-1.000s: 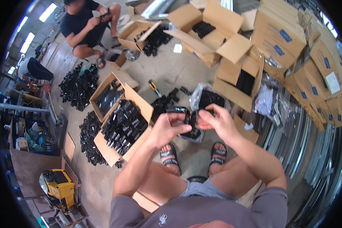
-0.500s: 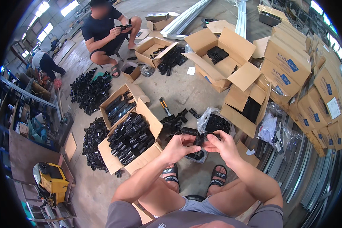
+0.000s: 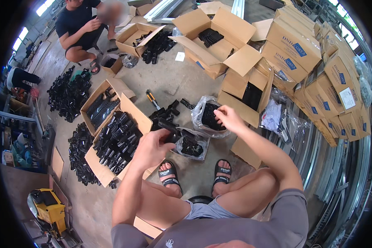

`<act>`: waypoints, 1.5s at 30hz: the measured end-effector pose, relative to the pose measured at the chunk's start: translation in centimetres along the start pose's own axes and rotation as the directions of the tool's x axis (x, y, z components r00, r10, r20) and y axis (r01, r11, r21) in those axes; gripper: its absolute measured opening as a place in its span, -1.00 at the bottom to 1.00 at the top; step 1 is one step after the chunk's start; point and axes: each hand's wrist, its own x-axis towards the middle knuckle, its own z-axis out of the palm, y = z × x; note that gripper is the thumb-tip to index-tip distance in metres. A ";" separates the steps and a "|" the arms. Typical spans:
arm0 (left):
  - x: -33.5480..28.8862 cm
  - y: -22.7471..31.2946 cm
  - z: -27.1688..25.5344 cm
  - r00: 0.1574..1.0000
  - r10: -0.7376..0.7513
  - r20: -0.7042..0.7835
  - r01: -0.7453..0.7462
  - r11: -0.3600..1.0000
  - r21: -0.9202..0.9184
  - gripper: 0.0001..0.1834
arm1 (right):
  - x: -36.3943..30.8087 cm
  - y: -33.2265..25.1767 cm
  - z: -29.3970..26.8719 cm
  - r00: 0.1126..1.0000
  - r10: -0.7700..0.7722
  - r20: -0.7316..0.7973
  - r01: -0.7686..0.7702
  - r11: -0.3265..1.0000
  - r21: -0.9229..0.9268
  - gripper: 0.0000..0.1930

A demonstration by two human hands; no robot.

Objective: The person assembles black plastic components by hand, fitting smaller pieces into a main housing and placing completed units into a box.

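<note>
My left hand [image 3: 151,149] is closed around a black tubular connector [image 3: 169,126], which it holds over the floor beside the open carton. My right hand [image 3: 232,119] is at the rim of a clear-bag-lined container of small black parts [image 3: 209,117], fingers drawn together; what they hold, if anything, I cannot make out. Nearer my feet stands a second bag-lined box [image 3: 192,148] with small dark parts in it. A carton full of black connectors [image 3: 119,142] stands to the left of my left hand.
Orange-handled pliers [image 3: 152,99] and loose black parts [image 3: 168,112] lie ahead. Piles of black connectors [image 3: 70,95] spread at left. Open cartons [image 3: 239,62] and stacked cartons [image 3: 293,51] stand at right, beside metal profiles [image 3: 318,173]. A co-worker [image 3: 79,31] squats at far left.
My hands have parted: the left carries the black connector leftward, while the right has let go of it and reached forward to the bag-lined container. The whole view has shifted.
</note>
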 end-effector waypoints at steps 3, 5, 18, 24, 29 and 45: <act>0.6 -2.1 -0.2 0.994 -0.061 -0.093 0.069 0.994 0.087 -0.51 | 6.1 6.4 -0.7 0.997 0.083 -0.005 -0.070 0.803 -0.592 -0.73; 1.1 -3.0 -0.7 0.988 -0.098 -0.121 0.113 0.986 0.126 -0.49 | 8.3 8.7 -0.3 0.957 0.281 0.072 -0.170 0.743 -0.647 -0.74; 1.5 -6.0 -1.5 0.995 -0.035 -0.099 0.044 0.995 0.087 -0.47 | 9.6 15.3 8.3 0.911 0.352 -0.213 -0.393 0.593 -0.702 -0.76; 1.5 -5.8 -1.5 0.995 -0.030 -0.100 0.039 0.996 0.083 -0.49 | 8.6 16.1 7.5 0.962 0.114 -0.247 -0.231 0.823 -0.519 -0.89; 1.6 -5.7 -1.4 0.994 -0.027 -0.104 0.042 0.989 0.141 -0.49 | 7.1 15.3 7.2 0.949 -0.013 -0.314 -0.142 0.874 -0.465 -0.84; 0.6 -6.3 -0.4 0.965 0.145 -0.220 -0.066 0.940 0.333 -0.49 | -6.3 -12.2 14.4 0.384 -0.923 -0.036 0.793 0.349 -0.500 -0.88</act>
